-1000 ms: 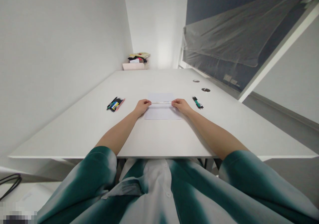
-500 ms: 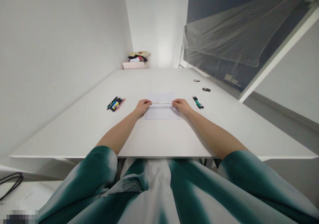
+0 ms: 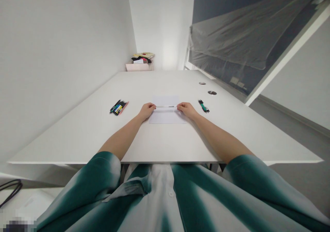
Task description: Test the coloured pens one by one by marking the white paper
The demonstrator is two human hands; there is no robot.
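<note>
A slim white pen (image 3: 165, 106) spans level between my two hands, over a sheet of white paper (image 3: 167, 118) on the table. My left hand (image 3: 147, 111) is closed, its fingertips pinching the pen's left end. At the other end, the fingertips of my right hand (image 3: 186, 109) pinch it in the same way. A short dark marking shows on the pen's right half. Left of the paper lies a bunch of several pens (image 3: 119, 107), black, blue, yellow and pink among them. To the right are a few green and black pens (image 3: 204, 106).
The white table (image 3: 165, 142) reaches to a pale box (image 3: 139, 67) with folded cloth at its far end. Two round metal table inserts (image 3: 212, 92) sit at the far right. A dark panel under plastic film (image 3: 227, 42) stands along the right side.
The pen looks turned a little about its length, as its marking shows darker now. Both hands keep their pinch at its ends. The whole view has shifted slightly.
</note>
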